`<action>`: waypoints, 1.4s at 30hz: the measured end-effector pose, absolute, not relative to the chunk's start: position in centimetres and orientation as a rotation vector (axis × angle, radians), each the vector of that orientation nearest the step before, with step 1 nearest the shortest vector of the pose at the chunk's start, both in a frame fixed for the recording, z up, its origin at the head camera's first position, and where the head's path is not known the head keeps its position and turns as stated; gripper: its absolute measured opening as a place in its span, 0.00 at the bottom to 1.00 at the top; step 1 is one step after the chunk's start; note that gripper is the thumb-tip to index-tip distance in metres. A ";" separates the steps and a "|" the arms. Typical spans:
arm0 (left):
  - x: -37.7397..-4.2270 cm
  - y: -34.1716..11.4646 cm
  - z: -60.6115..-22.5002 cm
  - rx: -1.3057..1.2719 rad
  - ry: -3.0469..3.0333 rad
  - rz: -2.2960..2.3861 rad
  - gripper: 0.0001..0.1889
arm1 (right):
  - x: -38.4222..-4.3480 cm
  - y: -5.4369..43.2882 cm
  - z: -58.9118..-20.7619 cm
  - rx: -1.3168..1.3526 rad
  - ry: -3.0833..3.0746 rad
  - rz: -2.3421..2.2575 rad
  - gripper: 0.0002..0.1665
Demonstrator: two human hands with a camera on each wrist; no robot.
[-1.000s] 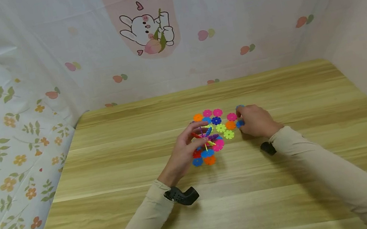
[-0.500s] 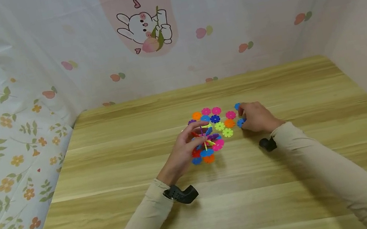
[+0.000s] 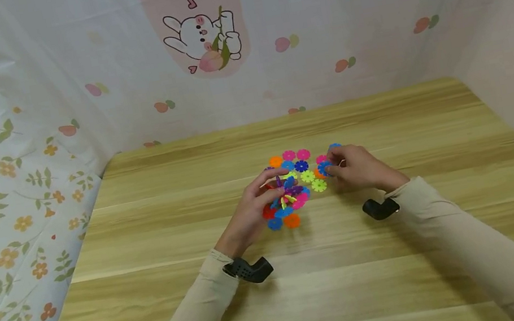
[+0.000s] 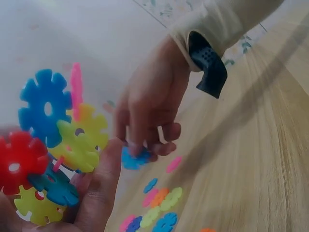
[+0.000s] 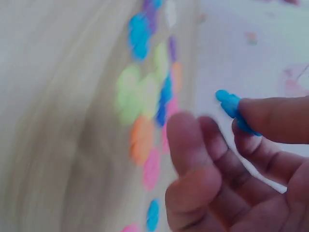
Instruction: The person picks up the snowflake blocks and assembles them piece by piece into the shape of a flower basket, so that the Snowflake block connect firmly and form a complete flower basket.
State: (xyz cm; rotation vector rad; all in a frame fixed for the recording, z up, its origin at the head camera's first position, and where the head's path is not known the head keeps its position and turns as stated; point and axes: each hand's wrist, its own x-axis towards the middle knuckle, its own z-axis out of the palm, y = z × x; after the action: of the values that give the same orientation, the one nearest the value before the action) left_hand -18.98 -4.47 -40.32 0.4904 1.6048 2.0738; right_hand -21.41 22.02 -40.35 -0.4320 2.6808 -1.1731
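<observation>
My left hand (image 3: 245, 217) holds a cluster of interlocked snowflake discs (image 4: 83, 153), notched plastic pieces in red, blue, yellow, pink and purple. The thumb and fingers partly hide it. To the right, my right hand (image 3: 362, 167) pinches a single blue snowflake disc (image 3: 324, 169) between thumb and finger, lifted off the table. The right wrist view shows this blue disc edge-on at the fingertips, with the other fingers loosely curled. Loose snowflake discs lie flat between and around the hands, among them a yellow-green disc (image 3: 319, 185) and a dark blue disc (image 3: 301, 166).
The wooden table (image 3: 302, 301) extends around both hands. Another blue disc (image 3: 335, 145) lies just behind the right hand, and an orange disc (image 3: 292, 221) lies in front of the cluster. A printed curtain (image 3: 344, 13) hangs beyond the table's back edge.
The right hand has picked up a blue disc from the right side of the loose pieces and moved it slightly left. The left hand's cluster has tilted a little.
</observation>
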 end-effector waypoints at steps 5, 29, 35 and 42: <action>-19.1 -4.6 -40.1 0.416 1.548 2.097 0.17 | -20.5 20.4 -38.5 -0.430 2.521 -1.404 0.05; -19.2 -4.4 -40.2 0.399 1.641 2.054 0.17 | -17.3 16.8 -35.6 -0.680 2.659 -1.489 0.07; -19.1 -4.3 -40.2 0.421 1.710 2.065 0.16 | -17.0 16.1 -36.1 -0.652 2.725 -1.506 0.07; -18.9 -4.2 -40.3 0.408 1.755 2.058 0.18 | -16.8 16.1 -36.6 -0.630 2.676 -1.576 0.06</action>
State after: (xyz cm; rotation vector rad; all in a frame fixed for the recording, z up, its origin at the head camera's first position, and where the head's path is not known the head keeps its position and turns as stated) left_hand -18.85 -4.21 -40.27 0.4083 1.7545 2.0577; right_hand -16.78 16.13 -36.61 -0.6300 2.6764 -1.5765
